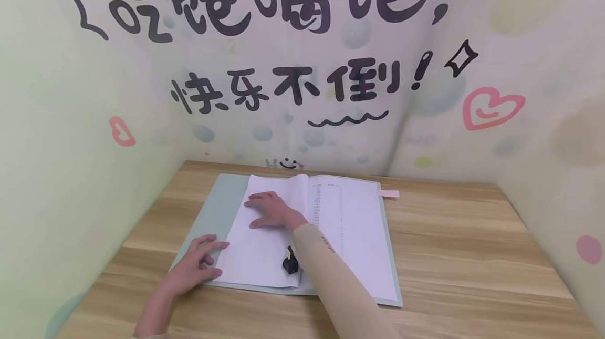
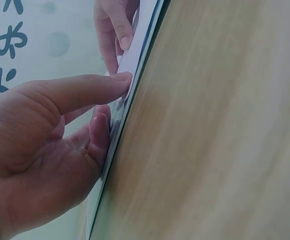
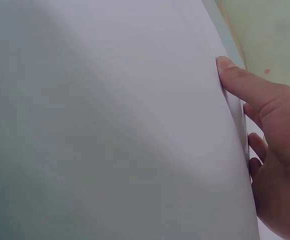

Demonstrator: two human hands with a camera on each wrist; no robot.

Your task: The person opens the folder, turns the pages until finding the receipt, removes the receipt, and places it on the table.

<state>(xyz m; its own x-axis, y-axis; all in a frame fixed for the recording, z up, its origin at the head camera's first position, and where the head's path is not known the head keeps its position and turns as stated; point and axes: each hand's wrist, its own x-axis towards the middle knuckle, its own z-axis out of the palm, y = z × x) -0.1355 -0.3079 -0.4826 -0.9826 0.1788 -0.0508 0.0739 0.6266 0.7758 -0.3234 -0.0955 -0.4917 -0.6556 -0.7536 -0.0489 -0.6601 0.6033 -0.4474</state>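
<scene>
Clad in a beige fabric right sleeve (image 1: 342,286), marked with small dark lettering (image 1: 327,245) near the cuff and flanked by a small, black, angular device (image 1: 290,263), plus a sliver of pale left sleeve (image 1: 153,337).

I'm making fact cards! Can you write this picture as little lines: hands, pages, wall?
Left hand: at the outer edge of the left page
Right hand: on the left page
Folder: light blue, open on the wood-grain table
Left page: no print visible
Right page: printed text, too small to read
Pink tab: sticks out right
Wall: black Chinese writing, pink hearts
</scene>
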